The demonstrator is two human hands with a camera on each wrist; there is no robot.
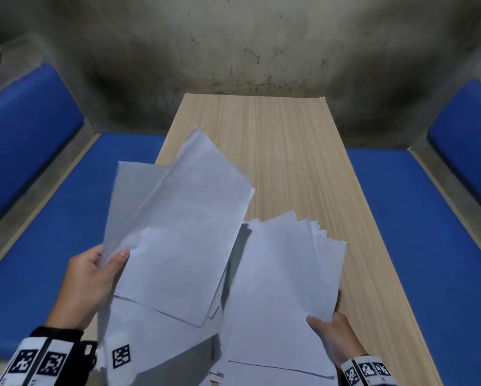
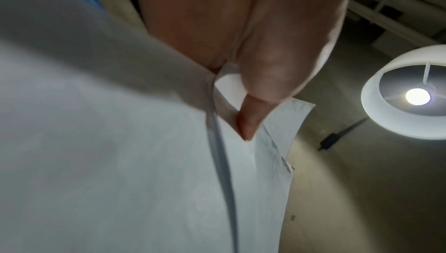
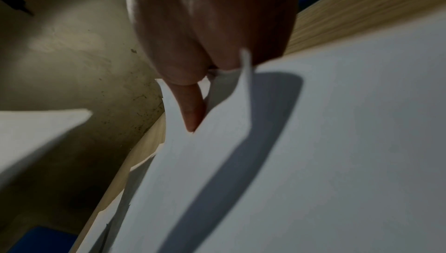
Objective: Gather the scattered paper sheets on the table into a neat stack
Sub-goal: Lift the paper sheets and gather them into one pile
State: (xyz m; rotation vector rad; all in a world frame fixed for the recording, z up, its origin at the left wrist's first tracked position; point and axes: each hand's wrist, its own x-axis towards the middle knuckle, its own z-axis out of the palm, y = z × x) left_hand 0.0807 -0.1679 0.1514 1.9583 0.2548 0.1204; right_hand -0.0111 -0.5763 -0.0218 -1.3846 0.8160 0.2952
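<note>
The left hand (image 1: 87, 285) pinches a loose fan of white paper sheets (image 1: 178, 235) raised above the light wooden table (image 1: 284, 151); the right hand (image 1: 335, 339) grips the splayed white paper pile (image 1: 284, 285) at its near corner.

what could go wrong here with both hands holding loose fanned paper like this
The left hand pinches its sheets only at one edge, so the fanned ones could slip out. The right hand grips one corner of an uneven bundle; merging the two misaligned may crease corners.
</note>
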